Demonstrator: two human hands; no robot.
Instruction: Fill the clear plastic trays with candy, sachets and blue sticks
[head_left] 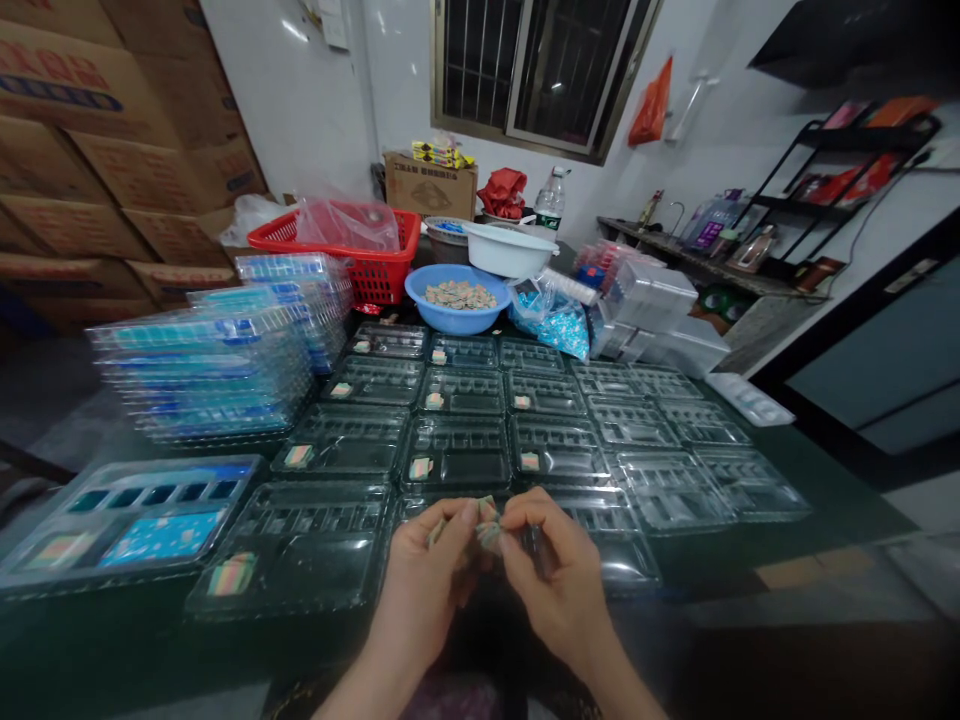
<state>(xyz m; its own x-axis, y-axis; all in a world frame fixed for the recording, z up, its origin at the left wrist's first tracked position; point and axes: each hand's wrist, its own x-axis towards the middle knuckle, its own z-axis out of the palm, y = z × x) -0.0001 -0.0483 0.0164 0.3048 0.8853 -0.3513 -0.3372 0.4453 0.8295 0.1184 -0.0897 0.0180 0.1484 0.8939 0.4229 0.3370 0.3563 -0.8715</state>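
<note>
My left hand (427,575) and my right hand (555,575) meet just above the near edge of the dark table (780,450). Both are closed in a pinch around a few small striped erasers (486,522) held between the fingertips. Under and beyond the hands lie rows of clear plastic blister trays (457,455). Several trays hold one striped eraser (420,467) in the large compartment; the trays at the right look bare. The blue bowl (457,297) at the back holds a heap of the same erasers.
A stack of filled trays with blue cards (217,360) stands at the left, one filled tray (135,520) lies in front. Behind are a red basket (352,250), white bowl (506,250), bag of blue pieces (551,320), clear boxes (652,310) and cardboard cartons (112,150).
</note>
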